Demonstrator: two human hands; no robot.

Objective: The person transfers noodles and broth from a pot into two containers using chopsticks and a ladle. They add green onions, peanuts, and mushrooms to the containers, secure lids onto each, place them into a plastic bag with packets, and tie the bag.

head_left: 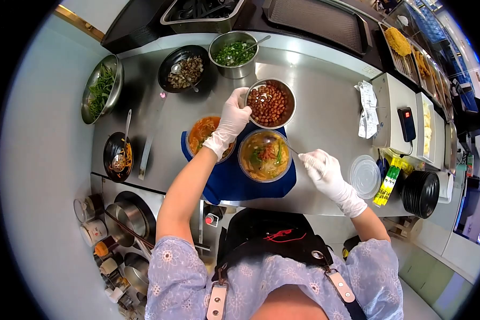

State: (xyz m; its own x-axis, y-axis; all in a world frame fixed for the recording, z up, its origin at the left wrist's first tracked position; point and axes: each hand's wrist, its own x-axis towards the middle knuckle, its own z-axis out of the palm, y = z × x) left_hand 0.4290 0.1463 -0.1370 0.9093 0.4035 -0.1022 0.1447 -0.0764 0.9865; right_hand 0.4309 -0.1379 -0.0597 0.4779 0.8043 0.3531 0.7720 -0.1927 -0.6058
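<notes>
My left hand (233, 118), in a white glove, grips the rim of a metal bowl (291, 116) full of reddish-brown peanuts (266, 103). In my gloved right hand (325, 175) is the thin handle of a metal spoon (292, 150). The spoon's head lies over a round container of noodle soup (264, 166), which has greens and red bits on top. Under my left wrist stands a second container of reddish noodle soup (204, 128), partly covered by the arm. Both containers rest on a dark blue cloth (234, 188).
Along the back stand a pot of chopped scallions (234, 53) and a black bowl of minced topping (185, 72). At the left are a bowl of green vegetables (102, 90) and a black bowl with a ladle (118, 157). Clear lids (365, 176) and stacked black plates (421, 193) sit at the right.
</notes>
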